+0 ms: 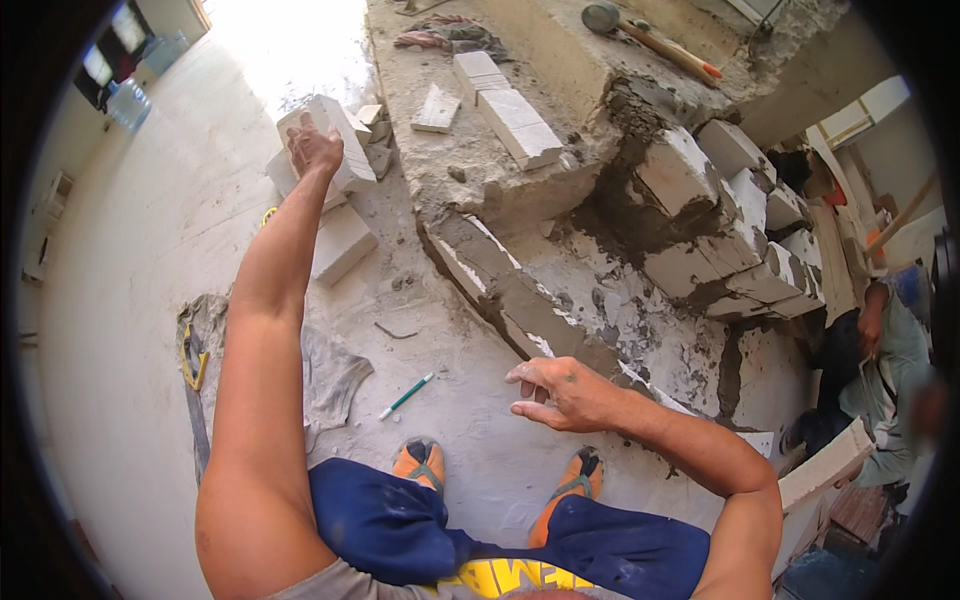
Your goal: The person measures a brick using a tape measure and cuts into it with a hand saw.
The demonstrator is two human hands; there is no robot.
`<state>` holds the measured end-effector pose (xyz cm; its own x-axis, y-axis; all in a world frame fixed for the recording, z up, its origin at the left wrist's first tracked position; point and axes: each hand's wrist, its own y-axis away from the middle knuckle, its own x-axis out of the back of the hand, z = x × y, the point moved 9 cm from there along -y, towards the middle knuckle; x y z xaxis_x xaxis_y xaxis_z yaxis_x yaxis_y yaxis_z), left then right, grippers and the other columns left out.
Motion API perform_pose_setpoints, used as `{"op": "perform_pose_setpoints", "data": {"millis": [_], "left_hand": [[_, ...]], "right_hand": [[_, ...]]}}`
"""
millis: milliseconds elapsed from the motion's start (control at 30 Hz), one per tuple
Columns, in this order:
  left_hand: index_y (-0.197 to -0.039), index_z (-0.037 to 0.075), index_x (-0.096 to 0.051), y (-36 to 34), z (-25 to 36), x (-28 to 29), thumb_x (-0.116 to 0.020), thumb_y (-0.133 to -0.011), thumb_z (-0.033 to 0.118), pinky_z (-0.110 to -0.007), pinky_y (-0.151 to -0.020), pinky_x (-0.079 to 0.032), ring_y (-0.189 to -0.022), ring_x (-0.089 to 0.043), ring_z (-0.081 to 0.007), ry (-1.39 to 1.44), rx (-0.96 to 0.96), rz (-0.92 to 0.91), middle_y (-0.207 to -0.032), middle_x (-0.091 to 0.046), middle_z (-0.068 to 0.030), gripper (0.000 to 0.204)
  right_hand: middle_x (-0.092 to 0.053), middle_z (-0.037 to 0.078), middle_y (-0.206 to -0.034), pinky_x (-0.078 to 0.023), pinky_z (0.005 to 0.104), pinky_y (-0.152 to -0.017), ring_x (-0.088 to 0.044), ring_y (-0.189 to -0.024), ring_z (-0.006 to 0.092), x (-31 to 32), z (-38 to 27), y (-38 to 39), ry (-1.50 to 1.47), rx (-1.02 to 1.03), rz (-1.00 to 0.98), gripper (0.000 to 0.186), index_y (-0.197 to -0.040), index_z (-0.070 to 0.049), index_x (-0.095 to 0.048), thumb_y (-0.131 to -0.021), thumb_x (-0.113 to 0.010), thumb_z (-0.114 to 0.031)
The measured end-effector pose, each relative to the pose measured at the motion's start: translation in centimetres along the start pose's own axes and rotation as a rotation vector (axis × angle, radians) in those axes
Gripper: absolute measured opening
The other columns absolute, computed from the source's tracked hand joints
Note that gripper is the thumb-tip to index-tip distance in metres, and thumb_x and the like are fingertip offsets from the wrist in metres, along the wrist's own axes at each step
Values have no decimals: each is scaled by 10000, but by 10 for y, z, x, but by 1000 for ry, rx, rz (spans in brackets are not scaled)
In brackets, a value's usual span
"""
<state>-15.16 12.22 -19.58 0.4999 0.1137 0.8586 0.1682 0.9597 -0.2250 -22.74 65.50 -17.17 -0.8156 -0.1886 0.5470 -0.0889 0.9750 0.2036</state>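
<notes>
At the far left, my left hand (316,148) reaches out over a stack of white blocks. Its fingers grip the upper white block (350,158), which leans at a slant; the far side of the grip is hidden. Another white block (343,243) lies on the floor just nearer. My right hand (560,392) hovers in front of my body, beside the edge of the low step. Its fingers are curled but apart, with nothing between them. A green and white marker (406,397) lies on the floor between my arms.
White blocks (520,125) and a mallet (650,40) rest on the rough concrete ledge. Mortared blocks (715,235) rise at the right. A grey cloth (332,375) and a yellow-handled saw (195,362) lie at the left. Another person (890,370) crouches at the right, near a slab (828,466).
</notes>
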Motion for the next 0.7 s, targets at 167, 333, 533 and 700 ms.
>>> {"op": "perform_pose_setpoints", "data": {"millis": [167,333,533,700], "left_hand": [[-1413,55,-649,24,-13,-50,-659,-993,407,-617,-1179,-393,-1521,-430,-357,-480,-269,-256,-1611,-491,-165,548],[-1386,35,-669,21,11,-48,-648,-991,391,-604,-1204,-363,-1507,-444,-376,-70,-142,-45,-1591,-517,-176,532],[-1274,-5,-707,73,78,-36,-691,-978,278,-484,-1207,-385,-1428,-505,-402,208,-484,125,-1488,-566,-253,410],[-1265,-4,-710,111,115,-31,-712,-976,216,-464,-1190,-400,-1391,-527,-395,349,-559,55,-1426,-590,-247,364]], "right_hand": [[-723,180,-968,-587,362,-722,-727,-787,235,88,11,-24,170,-29,399,355,-1201,19,-688,-928,-787,-186],[-623,256,-1191,-542,477,-972,-650,-1118,408,185,65,-102,511,-96,755,562,-1339,-1,-569,-941,-769,-345],[-511,244,-1452,-395,563,-1139,-461,-1394,395,223,100,-188,550,-471,725,960,-1623,-90,-379,-900,-751,-601],[-511,273,-1411,-351,598,-1155,-470,-1378,426,232,126,-193,597,-398,803,927,-1607,-70,-389,-933,-675,-638]]}}
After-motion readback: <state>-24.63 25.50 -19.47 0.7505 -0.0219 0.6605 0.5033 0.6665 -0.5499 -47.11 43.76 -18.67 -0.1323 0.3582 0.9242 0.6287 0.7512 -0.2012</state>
